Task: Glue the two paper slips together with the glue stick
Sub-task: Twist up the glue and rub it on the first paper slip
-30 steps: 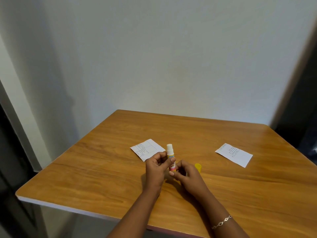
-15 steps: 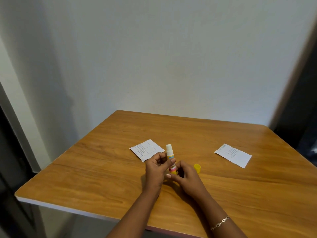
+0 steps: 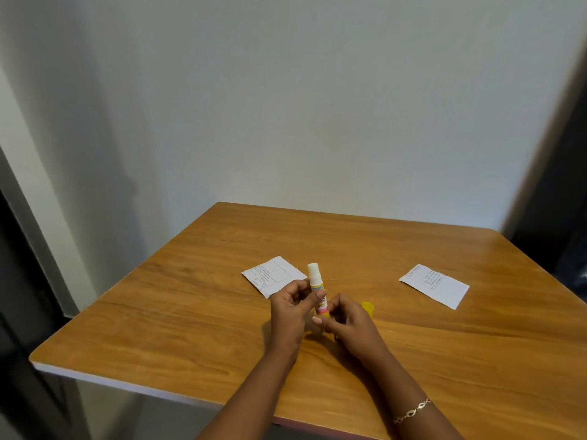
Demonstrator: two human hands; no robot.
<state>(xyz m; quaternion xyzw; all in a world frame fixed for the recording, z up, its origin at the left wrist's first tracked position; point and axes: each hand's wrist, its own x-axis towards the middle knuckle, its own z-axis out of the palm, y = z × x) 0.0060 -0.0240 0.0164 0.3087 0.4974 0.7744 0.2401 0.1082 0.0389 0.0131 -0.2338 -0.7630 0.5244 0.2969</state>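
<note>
— How many paper slips do you count?

— Two, both flat on the table (image 3: 190, 328) and well apart from each other. One printed slip (image 3: 272, 274) lies just beyond the left hand (image 3: 290, 308), its near corner hidden behind the fingers. The other slip (image 3: 434, 284) sits far off to the right of the right hand (image 3: 347, 323), touched by nothing.

— And the glue stick?

— One glue stick (image 3: 317, 290), upright between the two hands, with the white glue showing at the top and its cap off. The left hand is closed around the middle of the tube, thumb across the label. The right hand pinches the bottom end with its fingertips — both are clamped on the same stick.

— Where is the cap?

— One yellow cap (image 3: 368, 308) stands on the table just behind the right hand, partly hidden by the knuckles.

— Anything else?

— One thin chain bracelet (image 3: 412, 410) on the right wrist. Both forearms reach in from the near edge of the table, and a plain pale wall (image 3: 317, 106) rises behind the far edge.
</note>
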